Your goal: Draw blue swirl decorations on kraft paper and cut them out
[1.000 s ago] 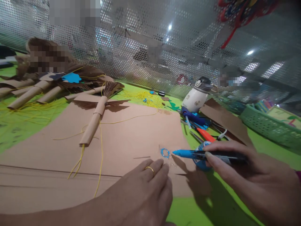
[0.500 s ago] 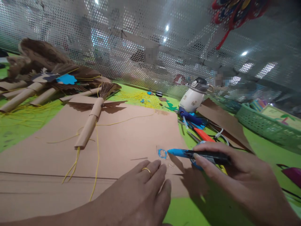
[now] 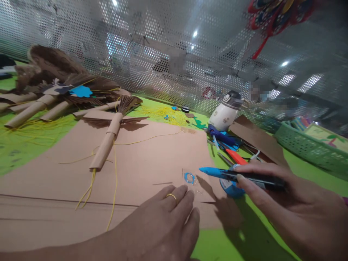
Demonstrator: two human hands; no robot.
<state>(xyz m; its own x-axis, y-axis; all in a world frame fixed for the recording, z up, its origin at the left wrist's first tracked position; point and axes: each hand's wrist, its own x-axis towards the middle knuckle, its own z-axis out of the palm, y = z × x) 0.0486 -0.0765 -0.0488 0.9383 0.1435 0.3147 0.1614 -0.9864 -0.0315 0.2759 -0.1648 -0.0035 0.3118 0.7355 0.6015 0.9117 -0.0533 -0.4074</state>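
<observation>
My left hand [image 3: 168, 214], with a ring on one finger, lies flat on a sheet of brown paper [image 3: 152, 152]. Just beyond its fingertips a small blue ring shape [image 3: 189, 178] shows on what looks like a clear film piece. My right hand [image 3: 288, 203] is closed around a blue marker [image 3: 231, 174]. The marker's blue tip points left, above and to the right of the ring shape, apart from it. Under the marker sits a round blue item [image 3: 231, 187], partly hidden. A rolled brown paper figure [image 3: 104, 148] with pleated paper wings and yellow strings lies on the sheet to the left.
More paper figures [image 3: 29, 112] are piled at the left. Yellow string [image 3: 171, 115] lies at the back. A white bottle [image 3: 224, 112], a red-orange tool [image 3: 236, 156] and a green basket [image 3: 307, 148] stand or lie to the right. A perforated metal panel [image 3: 152, 47] rises behind.
My right hand has drawn the marker back to the right, and its tip has left the blue ring shape. The ring's line looks thicker. My left hand stays on the paper.
</observation>
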